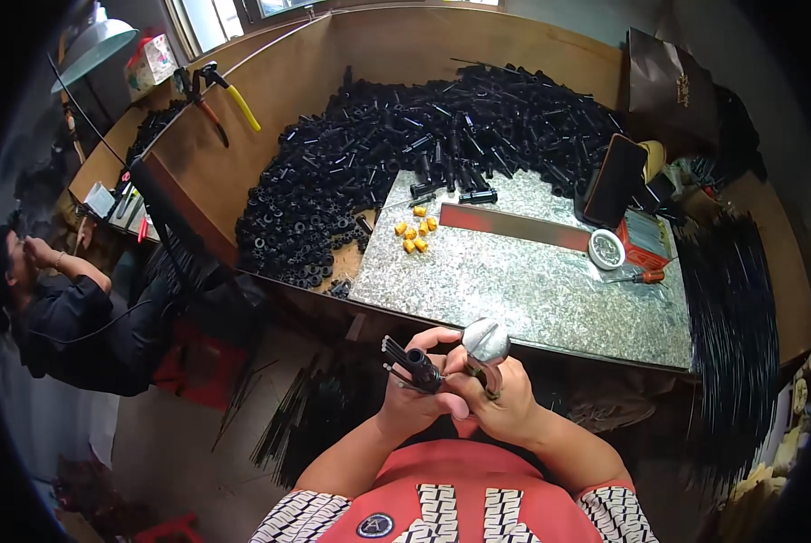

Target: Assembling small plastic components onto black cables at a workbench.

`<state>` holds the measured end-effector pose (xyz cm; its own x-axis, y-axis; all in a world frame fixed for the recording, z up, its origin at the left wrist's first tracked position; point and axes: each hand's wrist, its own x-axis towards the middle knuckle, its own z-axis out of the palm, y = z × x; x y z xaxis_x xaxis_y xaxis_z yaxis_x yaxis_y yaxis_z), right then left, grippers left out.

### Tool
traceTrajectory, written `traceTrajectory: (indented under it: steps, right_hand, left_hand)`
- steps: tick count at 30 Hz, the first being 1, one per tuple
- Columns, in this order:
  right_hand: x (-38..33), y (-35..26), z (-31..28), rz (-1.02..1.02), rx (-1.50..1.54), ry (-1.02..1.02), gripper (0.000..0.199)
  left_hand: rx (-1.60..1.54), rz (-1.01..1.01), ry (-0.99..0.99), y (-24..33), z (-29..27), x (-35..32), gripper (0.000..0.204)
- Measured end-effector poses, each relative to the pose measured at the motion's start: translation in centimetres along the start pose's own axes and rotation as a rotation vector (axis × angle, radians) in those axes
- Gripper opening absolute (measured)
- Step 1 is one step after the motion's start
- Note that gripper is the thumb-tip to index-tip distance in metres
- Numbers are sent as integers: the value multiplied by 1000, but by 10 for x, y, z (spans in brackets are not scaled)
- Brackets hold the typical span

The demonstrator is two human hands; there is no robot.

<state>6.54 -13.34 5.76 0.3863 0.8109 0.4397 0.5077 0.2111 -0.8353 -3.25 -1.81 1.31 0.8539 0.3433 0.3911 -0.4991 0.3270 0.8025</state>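
Both my hands are close together in front of my body, just off the near edge of the stone slab. My left hand (407, 409) is closed around a black plastic tube (418, 360) with an open round end. Several thin dark rods (396, 351) with pale tips stick out beside the tube from the same hand. My right hand (507, 403) grips a tool with a shiny, rounded silver head (485, 342) and a curved, copper-coloured part below it. Its handle is hidden in my fingers. The fingertips of both hands meet at the tube's lower end.
A speckled stone slab (505, 281) carries small yellow pieces (415, 231), a flat metal bar (523, 226), a white round dish (606, 249), a screwdriver (648, 277) and a phone (615, 181). Black parts (360, 154) heap behind. Long black rods (736, 317) hang right. Another person (80, 308) sits left.
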Motion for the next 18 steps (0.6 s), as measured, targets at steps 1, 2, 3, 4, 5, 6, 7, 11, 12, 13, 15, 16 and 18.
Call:
traceTrajectory:
  steps: [1, 2, 3, 4, 5, 6, 7, 11, 12, 13, 15, 16, 18]
  right_hand:
    - [-1, 0, 0, -16, -9, 2, 20]
    - [-1, -1, 0, -15, -9, 0, 20]
    - [0, -2, 0, -40, -15, 6, 21]
    - [0, -3, 1, -65, -21, 11, 22]
    - [-1, -3, 3, -65, -21, 11, 22]
    - [-2, -2, 5, -67, 0, 28, 22]
    - [-2, -2, 6, -70, 22, 45, 22]
    - [-2, 1, 7, -77, 6, 27, 22]
    - [-2, 2, 8, -42, 51, 41, 21]
    - [-3, 2, 10, -7, 96, 55, 19]
    - [-5, 2, 11, 2, 102, 73, 13]
    - [-5, 2, 12, 12, 108, 92, 7]
    - [-5, 2, 12, -24, 96, 110, 7]
  left_hand:
    - [45, -39, 52, 4, 4, -1, 83]
    - [91, -78, 104, 6, 7, -2, 89]
    - [90, -78, 104, 6, 7, -2, 89]
    - [59, -98, 97, 7, 7, -3, 89]
    - [28, -117, 91, 7, 6, -3, 89]
    - [28, -116, 91, 8, 6, -3, 89]
    - [47, -103, 90, 8, 6, -3, 89]
    - [93, -76, 113, 9, 6, 0, 90]
    - [94, -75, 115, 9, 5, 1, 90]
    - [99, -18, 69, 7, 2, 1, 85]
    - [106, 41, 26, 0, -4, 0, 81]
    - [76, 20, 27, -5, -7, -3, 80]
    - [79, 29, 16, -8, -6, -3, 78]
